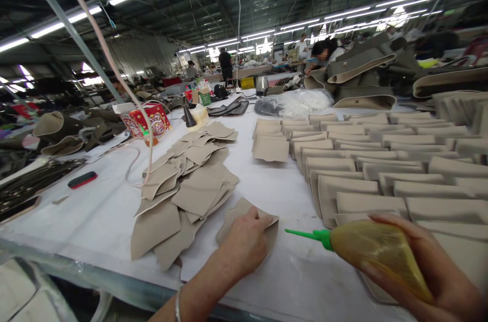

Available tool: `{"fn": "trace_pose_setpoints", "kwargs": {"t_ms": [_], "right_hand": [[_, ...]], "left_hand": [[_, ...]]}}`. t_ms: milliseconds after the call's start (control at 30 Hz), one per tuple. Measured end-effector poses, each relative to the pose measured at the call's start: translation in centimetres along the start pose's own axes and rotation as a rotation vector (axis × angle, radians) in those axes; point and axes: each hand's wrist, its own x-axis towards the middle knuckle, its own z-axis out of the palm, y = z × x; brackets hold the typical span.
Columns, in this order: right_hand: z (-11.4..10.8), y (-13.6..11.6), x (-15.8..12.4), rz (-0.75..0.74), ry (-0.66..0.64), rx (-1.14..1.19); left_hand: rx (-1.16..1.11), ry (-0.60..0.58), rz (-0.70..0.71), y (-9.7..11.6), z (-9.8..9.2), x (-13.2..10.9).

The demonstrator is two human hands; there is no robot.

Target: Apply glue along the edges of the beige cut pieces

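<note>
Black-and-red case [82, 180] lies at left on white desk [102, 213], red patterned box [156, 121] farther back. Loose pile of beige pieces [198, 192] spreads rightward. Single beige piece [234, 214] lies near, just right of pile, under left hand [249, 238], fingers curled; whether pinching, cannot tell. Farther right, right hand [430, 261] grips yellowish bottle [371, 243], green spout [310, 234] pointing left, tip near single piece. Beyond bottle, folded beige pieces [346, 192] stand in rows.
</note>
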Motion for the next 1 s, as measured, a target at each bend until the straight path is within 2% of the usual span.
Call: {"fn": "trace_pose_setpoints", "kwargs": {"t_ms": [133,267,400,633,833,1000], "right_hand": [[1.6,0.6,1.1,-0.228,-0.099,-0.060],[3.3,-0.4,1.6,-0.335,-0.087,-0.085],[3.6,-1.4,1.7,-0.392,-0.172,-0.155],[3.2,-0.7,1.2,-0.338,-0.267,-0.193],[3.7,-0.1,1.5,-0.293,-0.127,-0.130],[3.4,0.1,1.0,-0.173,-0.198,-0.063]], "left_hand": [[0.029,-0.023,-0.001,-0.2,0.3,-0.1],[0.054,-0.030,-0.015,-0.1,0.4,-0.1],[0.158,-0.058,-0.013,0.1,0.1,-0.3],[0.238,-0.054,0.005,0.0,0.2,-0.4],[0.237,-0.086,-0.017,0.0,0.2,-0.6],[0.225,-0.099,-0.029,0.1,0.2,-0.8]]}}
